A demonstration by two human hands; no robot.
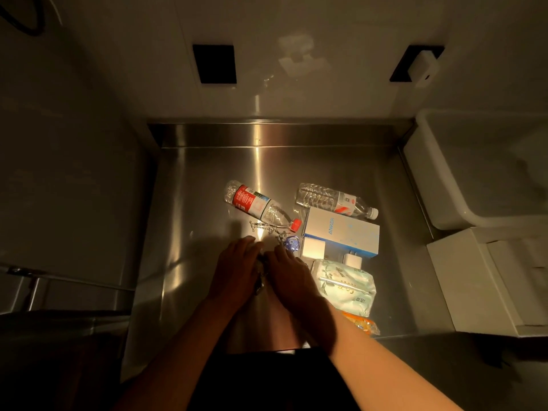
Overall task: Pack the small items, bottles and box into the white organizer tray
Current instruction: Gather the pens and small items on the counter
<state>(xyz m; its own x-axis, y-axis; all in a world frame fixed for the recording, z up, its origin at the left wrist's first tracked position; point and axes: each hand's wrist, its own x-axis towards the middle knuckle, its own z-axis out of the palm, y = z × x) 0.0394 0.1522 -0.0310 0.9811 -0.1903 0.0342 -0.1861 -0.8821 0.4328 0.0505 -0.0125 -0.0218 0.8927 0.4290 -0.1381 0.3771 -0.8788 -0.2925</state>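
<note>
Bottles, box untouched at twelve o'clock; left hand and right hand cup small dark items, fingers curled, apparently gathering them; tray at two o'clock.

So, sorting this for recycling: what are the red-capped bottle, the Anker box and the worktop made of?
Red-capped bottle: clear thin plastic, glossy, with see-through ribbed walls.
Anker box: apparently printed cardboard, matte, with crisp folded edges.
Worktop: looks like brushed stainless steel, showing streaky reflections and a raised back rim.

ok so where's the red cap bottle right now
In the head view, the red-capped bottle lies on its side on the steel counter, left of the Anker box.
</note>
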